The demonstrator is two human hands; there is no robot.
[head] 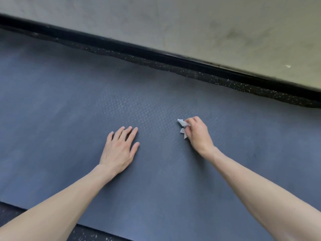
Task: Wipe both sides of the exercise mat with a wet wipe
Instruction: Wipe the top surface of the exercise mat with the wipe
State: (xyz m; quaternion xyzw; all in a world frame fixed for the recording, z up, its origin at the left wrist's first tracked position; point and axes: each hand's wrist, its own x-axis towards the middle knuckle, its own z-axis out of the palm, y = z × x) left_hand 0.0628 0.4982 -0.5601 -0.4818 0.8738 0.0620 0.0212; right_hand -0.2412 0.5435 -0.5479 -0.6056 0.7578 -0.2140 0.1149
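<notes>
A blue-grey exercise mat (156, 94) with a dotted texture lies flat on the floor and fills most of the view. My left hand (119, 148) rests flat on it near the middle, fingers straight and spread. To the right, my right hand (198, 134) pinches a crumpled white wet wipe (183, 126) and holds it down against the mat's surface. Most of the wipe is hidden inside the fingers.
A strip of black speckled rubber floor (208, 77) runs along the mat's far edge, then a black baseboard (191, 62) and a pale grey wall (208, 23). The same speckled floor (10, 213) shows at the near left corner, beyond the mat's near edge.
</notes>
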